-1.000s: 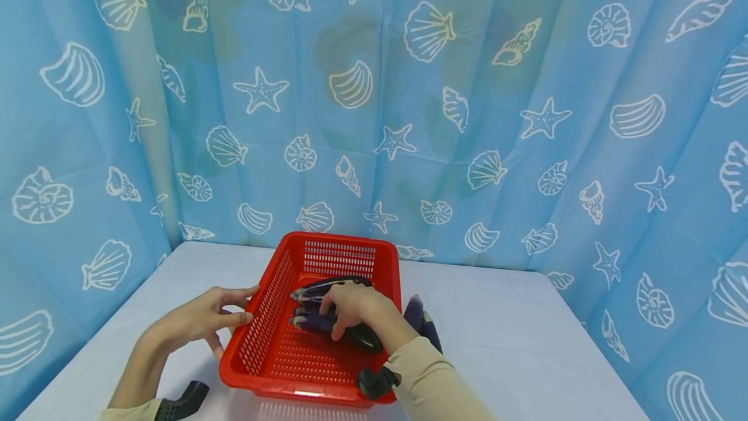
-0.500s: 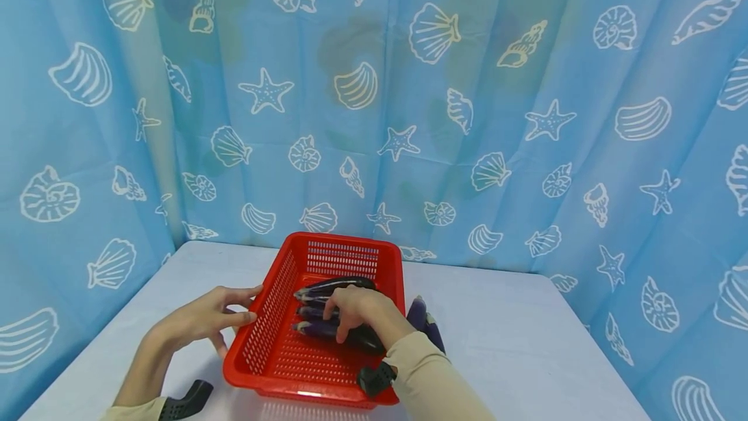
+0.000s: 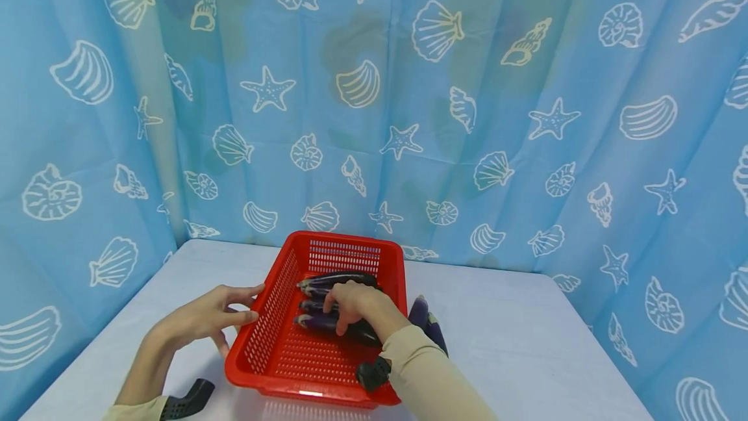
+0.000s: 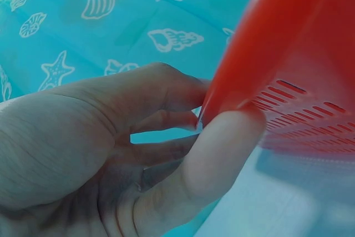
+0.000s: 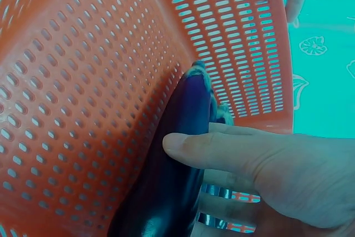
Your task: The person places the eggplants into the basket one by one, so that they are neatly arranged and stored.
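The red basket [image 3: 318, 336] is sitting on the pale table [image 3: 514, 343], and everything here is easiest to place off that basket. There are 3 eggplants lying inside it, stacked side by side, long axes running across the basket with the stem ends pointing toward its left wall. The right hand [image 3: 353, 304] is reaching down into the basket and resting on the nearest eggplant [image 3: 318, 322]. In the right wrist view the thumb is lying straight along its skin and the fingers are curling under it, so it's looking like a loose grip around the middle rather than a hard squeeze.

The left hand [image 3: 213, 317] is sitting outside the basket's left wall, fingers mostly straight, thumb tip pressing on the rim, not wrapped round anything. So the right hand is clearly the nearer one to the eggplants.

Another 2 eggplants [image 3: 426, 323] are lying on the table just beside the basket's right wall, partly hidden behind the right sleeve. The seashell curtain [image 3: 467, 115] is hanging behind the basket. Only the basket walls and the neighbouring eggplants are crowding that grip.
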Demonstrator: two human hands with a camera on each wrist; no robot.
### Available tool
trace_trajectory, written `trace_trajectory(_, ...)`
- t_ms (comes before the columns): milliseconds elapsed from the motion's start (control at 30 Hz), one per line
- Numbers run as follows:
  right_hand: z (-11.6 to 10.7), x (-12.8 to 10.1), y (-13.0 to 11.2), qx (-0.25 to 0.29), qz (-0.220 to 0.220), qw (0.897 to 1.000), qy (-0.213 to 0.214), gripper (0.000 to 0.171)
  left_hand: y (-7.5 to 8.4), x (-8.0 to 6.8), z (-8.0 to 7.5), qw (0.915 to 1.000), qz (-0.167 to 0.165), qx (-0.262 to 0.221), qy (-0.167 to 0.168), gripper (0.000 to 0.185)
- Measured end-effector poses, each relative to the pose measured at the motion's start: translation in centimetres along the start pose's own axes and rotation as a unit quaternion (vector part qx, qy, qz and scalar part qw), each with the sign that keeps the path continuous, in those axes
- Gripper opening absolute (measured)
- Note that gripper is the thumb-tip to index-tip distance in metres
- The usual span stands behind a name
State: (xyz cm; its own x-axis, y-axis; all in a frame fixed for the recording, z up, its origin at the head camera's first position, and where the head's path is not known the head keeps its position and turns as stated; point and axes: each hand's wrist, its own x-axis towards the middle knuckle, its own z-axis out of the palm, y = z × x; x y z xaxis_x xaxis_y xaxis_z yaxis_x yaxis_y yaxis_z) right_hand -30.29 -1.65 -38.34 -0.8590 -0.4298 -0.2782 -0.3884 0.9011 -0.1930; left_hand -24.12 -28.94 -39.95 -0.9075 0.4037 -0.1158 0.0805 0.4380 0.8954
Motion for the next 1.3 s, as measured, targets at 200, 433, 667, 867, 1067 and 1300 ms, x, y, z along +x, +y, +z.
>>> trace_trajectory(200, 0.0, 0.1, 0.1, 0.001, 0.001, 1.0, 0.006, 0.039, 0.0, 0.0, 0.0, 1.0, 0.002, -0.001, 0.0, 0.074)
trace_trajectory(433, 0.1, 0.2, 0.3, 0.015, -0.002, 1.0, 0.009, 0.038, 0.0, 0.0, 0.1, 1.0, 0.003, -0.001, -0.002, 0.073)
trace_trajectory(667, 0.1, 0.2, 0.3, 0.017, -0.001, 1.0, 0.013, 0.036, -0.1, 0.0, 0.0, 1.0, 0.002, -0.004, -0.003, 0.073)
trace_trajectory(867, -0.4, 0.1, 0.2, 0.001, 0.011, 1.0, 0.024, 0.035, -0.1, 0.0, 0.0, 1.0, 0.0, -0.005, -0.003, 0.073)
trace_trajectory(1067, -0.9, -0.2, 0.2, 0.004, 0.0, 0.999, 0.036, 0.035, -0.1, -0.1, 0.0, 1.0, -0.002, -0.003, -0.001, 0.073)
trace_trajectory(1300, -1.6, -1.2, 0.6, 0.052, 0.009, 0.998, 0.035, 0.034, 0.0, -0.1, 0.1, 1.0, -0.002, -0.004, -0.001, 0.074)
